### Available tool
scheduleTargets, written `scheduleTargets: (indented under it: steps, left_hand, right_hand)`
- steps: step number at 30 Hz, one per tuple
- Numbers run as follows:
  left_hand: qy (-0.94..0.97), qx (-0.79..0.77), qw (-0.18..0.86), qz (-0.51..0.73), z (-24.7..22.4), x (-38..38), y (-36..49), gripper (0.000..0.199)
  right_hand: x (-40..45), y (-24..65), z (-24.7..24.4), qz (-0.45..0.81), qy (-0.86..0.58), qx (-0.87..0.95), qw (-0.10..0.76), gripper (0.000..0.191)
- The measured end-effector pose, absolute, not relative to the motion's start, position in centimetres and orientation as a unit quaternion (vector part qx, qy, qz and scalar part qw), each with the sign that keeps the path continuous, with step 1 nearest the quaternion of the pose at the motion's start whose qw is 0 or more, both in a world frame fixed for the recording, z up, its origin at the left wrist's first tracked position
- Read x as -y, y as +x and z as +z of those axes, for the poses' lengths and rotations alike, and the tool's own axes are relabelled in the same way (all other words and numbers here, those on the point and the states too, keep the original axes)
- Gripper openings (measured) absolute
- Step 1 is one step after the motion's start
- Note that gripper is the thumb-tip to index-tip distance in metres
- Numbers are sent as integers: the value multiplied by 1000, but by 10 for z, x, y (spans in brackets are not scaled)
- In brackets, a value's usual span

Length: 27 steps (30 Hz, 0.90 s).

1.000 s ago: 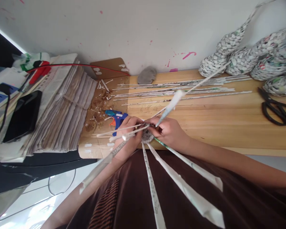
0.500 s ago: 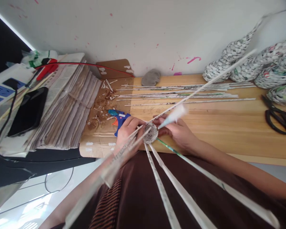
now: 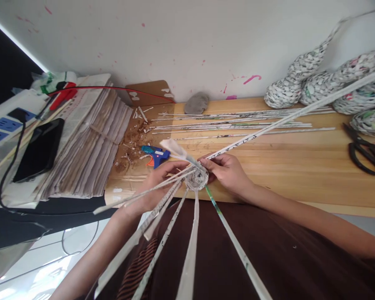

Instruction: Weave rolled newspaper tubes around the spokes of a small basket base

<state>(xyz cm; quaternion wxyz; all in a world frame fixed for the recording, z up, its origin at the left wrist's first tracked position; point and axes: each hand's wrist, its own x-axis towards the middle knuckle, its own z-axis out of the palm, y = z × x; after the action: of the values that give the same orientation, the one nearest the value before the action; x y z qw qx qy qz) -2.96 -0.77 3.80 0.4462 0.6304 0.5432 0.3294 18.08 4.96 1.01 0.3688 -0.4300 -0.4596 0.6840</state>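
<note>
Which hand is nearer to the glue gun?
Left: the left hand is close by the glue gun, on its near side; the right hand is farther off, to its right.

i'd call this a craft corner: glue gun (image 3: 160,156) left of the fingers (image 3: 211,165), paper rods (image 3: 234,126) beyond them, scissors (image 3: 360,142) and woven shapes (image 3: 283,92) to their right.

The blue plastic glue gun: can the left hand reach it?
Probably yes: the glue gun lies beyond the left hand, nothing visibly between, though that hand is at the round white woven paper piece.
</note>
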Motion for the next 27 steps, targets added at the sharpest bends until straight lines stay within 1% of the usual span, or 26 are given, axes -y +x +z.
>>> scheduleTargets:
  steps: [1, 2, 6, 11, 16, 20, 25, 27]
  left_hand:
    - [618, -536, 472, 329, 39, 8, -32, 41]
    - [609, -541, 474, 334, 40, 8, -34, 39]
    - [612, -574, 425, 338, 36, 3, -35, 27]
    - [642, -565, 405, 325, 31, -2, -32, 27]
    - [681, -569, 322, 330, 29, -6, -26, 25]
    - [718, -561, 266, 315, 24, -13, -22, 15]
    - [719, -592, 240, 272, 26, -18, -13, 10]
    - [698, -607, 250, 285, 26, -17, -8, 9]
  right_hand:
    - [-50, 181, 11, 686, -428, 460, 367, 38]
    - [-50, 181, 11, 687, -427, 461, 365, 37]
    - [-50, 180, 12, 686, -427, 461, 366, 35]
    - [-51, 180, 9, 684, -430, 458, 369, 38]
    - [-50, 181, 9, 686, -420, 463, 373, 39]
    - [-49, 181, 9, 678, -408, 483, 374, 35]
    - [-49, 181, 7, 627, -407, 545, 379, 26]
    - [-49, 181, 6, 613, -400, 562, 385, 23]
